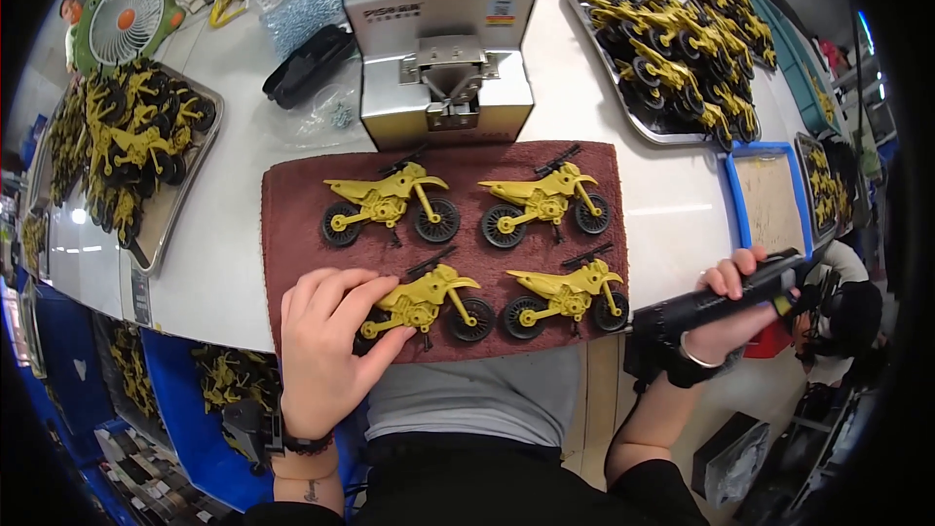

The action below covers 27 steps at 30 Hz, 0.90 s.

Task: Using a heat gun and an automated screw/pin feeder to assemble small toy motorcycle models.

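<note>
Four-wheeled things are absent; several yellow toy motorcycles with black wheels stand in two rows on a maroon towel [292, 200]. My left hand [323, 360] grips the rear of the near left toy motorcycle [429, 300], its fingers and thumb hiding most of the back wheel. To its right is the near right toy motorcycle [565, 294]. Behind them lie the far left toy motorcycle [385, 200] and the far right toy motorcycle [545, 197]. Off the towel's right edge, my right hand [723, 281] is closed around a black electric screwdriver [687, 317].
A silver screw feeder [443, 24] stands behind the towel, beside a bag of small screws [304, 24]. Metal trays heaped with yellow toy motorcycles flank it, the left tray [180, 200] and right tray [648, 127]. A blue-rimmed tray [735, 200] and a green fan [127, 15] stand farther out.
</note>
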Motion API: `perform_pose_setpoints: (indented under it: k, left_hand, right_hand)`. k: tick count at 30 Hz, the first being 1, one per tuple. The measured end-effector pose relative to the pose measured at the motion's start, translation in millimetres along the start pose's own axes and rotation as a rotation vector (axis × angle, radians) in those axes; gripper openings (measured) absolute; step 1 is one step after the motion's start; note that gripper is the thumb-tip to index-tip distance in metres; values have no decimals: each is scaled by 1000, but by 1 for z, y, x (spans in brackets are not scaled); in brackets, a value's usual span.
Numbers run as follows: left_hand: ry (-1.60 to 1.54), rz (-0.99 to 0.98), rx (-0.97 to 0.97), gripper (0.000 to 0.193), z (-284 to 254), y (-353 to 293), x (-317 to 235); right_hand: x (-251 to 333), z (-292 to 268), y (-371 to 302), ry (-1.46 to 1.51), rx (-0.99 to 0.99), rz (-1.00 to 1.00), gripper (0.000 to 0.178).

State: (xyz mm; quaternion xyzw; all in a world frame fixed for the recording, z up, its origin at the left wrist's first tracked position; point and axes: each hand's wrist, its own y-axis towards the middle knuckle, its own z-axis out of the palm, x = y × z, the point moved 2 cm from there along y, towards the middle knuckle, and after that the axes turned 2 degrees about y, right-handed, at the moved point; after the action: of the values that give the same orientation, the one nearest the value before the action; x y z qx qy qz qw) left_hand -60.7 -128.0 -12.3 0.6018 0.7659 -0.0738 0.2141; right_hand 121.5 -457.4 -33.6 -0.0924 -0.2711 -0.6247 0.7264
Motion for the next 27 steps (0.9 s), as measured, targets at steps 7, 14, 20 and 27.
perform_pose_setpoints:
  k: [7,14,20,27]
  left_hand:
    - [-138,76,-52,43,10,6,16]
    - [-222,131,-66,40,15,10,27]
    - [-241,128,-107,42,17,6,30]
    - [-262,140,-95,41,20,6,31]
  right_hand:
    - [15,126,47,-210,391,-28,23]
    - [-73,209,113,-348,645,18,65]
    - [-144,233,116,-345,725,-28,74]
    - [-173,237,111,-427,556,-345,69]
